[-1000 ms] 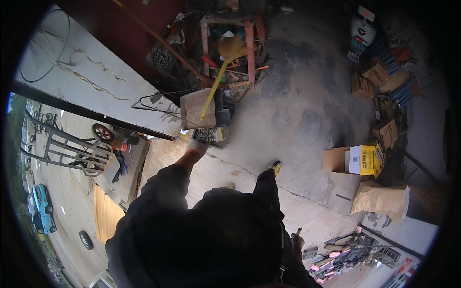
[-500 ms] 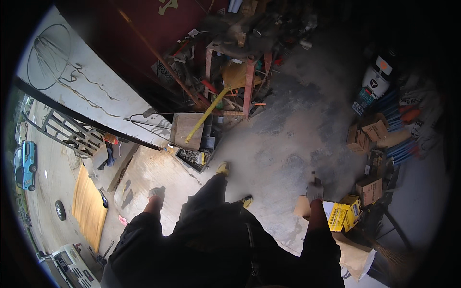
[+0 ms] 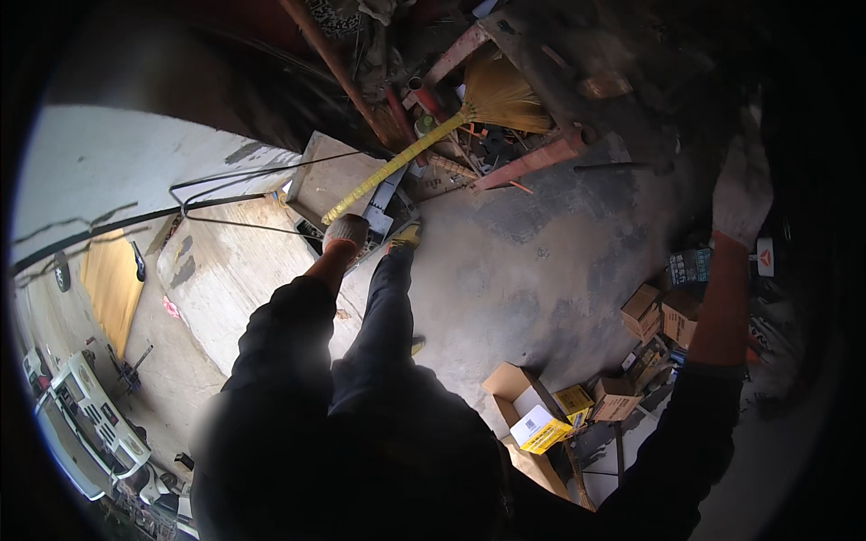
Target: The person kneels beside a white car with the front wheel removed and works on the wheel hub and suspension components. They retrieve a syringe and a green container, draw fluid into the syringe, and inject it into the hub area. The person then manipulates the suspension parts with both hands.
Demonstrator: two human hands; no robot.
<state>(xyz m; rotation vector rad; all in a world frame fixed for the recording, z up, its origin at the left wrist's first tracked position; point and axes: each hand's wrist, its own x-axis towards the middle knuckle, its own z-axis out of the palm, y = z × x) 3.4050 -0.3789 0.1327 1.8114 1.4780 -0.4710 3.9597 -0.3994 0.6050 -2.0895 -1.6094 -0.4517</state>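
My left hand, in a pale work glove, hovers over the metal dustpan and close to the tip of the yellow broom handle. Only its back shows, so its fingers are hidden. The broom's straw head rests by a red metal stand. My right hand, gloved too, is raised at the far right with its fingers stretched out toward a dark area. Nothing is clearly visible in it.
At the lower right stand an open cardboard box and a yellow box. Several brown cartons lie beyond, near a dark green container. My yellow shoe is beside the dustpan. A white vehicle is outside at left.
My left hand has moved forward and right to the dustpan. My right hand has swung from beside the yellow box up to the far right. The view has turned and come nearer the stand.
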